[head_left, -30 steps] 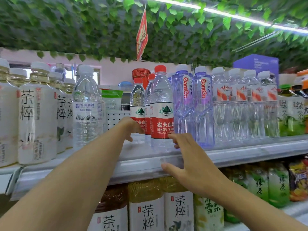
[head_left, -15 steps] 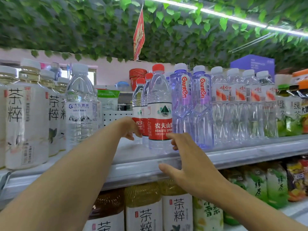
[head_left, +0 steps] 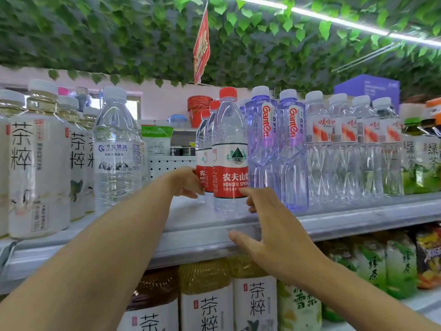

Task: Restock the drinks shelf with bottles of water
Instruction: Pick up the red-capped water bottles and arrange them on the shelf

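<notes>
- We find the shelf [head_left: 358,218] across the middle of the frame, carrying a row of drinks; the task's bottles stand at its centre, in a file running back from the front edge.
- The front red-capped water bottle [head_left: 230,151] stands upright near the shelf lip, touching the red-capped bottles [head_left: 207,149] filed behind it and just beside the purple Ganten bottles [head_left: 276,144] to its right in the frame.
- The left hand [head_left: 187,181] reaches in from lower left with fingers curled against the label of the red-capped bottles behind the front one; we judge it to be gripping, though how far the fingers go round we cannot tell.
- The right hand [head_left: 274,225] is spread, fingers straight and apart, fingertips touching the lower right side of the front bottle, thumb over the shelf lip. It clamps nothing.
- Left of centre, a bare stretch of shelf lies between the red-capped file and a clear white-capped water bottle [head_left: 117,149], with tea bottles [head_left: 33,168] at far left.
- Step in hand, by our judgement: aligning the red-capped file, not fetching new stock.
- The next move calls for a steady sideways or rearward push low on the bottles, since they are tall and closely packed; a high push risks tipping the front one off the lip.
</notes>
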`<state>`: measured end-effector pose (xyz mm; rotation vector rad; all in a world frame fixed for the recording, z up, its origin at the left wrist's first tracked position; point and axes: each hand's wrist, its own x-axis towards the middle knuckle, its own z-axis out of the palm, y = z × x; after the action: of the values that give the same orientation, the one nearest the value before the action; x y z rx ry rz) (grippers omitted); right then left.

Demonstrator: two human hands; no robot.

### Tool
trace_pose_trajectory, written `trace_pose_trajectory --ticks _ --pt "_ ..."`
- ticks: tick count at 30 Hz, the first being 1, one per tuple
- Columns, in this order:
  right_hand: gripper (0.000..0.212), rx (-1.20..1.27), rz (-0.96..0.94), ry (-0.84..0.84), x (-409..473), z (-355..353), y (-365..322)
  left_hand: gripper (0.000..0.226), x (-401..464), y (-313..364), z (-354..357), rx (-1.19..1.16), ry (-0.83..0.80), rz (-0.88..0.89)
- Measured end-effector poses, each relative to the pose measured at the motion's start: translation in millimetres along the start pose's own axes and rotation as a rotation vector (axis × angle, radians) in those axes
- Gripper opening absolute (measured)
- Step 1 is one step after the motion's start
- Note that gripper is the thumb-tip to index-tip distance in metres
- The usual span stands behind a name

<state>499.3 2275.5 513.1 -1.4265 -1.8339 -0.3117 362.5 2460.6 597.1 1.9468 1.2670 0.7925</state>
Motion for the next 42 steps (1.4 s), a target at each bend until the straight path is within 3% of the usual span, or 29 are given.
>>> trace_pose_trajectory --ticks 18,21,30,36,42 --pt "0.067 0.007 -0.015 0.022 -3 4 1 0.036 -18 5 4 0.076 0.016 -0.024" --pt "0.065 0.028 -0.004 0.013 -5 3 -3 0.049 -38 11 2 0.106 0.079 -0.061" --pt "0.054 0.154 0.010 0.139 -6 1 -46 0.063 -136 21 -19 0.118 0.247 0.162" --pt "0.059 0.216 -0.021 0.021 18 16 -98 0.041 -195 -5 -65 0.078 0.347 0.158" --pt "0.072 0.360 0.113 -0.118 50 36 -132 0.038 -240 -42 -100 0.090 0.393 0.104"
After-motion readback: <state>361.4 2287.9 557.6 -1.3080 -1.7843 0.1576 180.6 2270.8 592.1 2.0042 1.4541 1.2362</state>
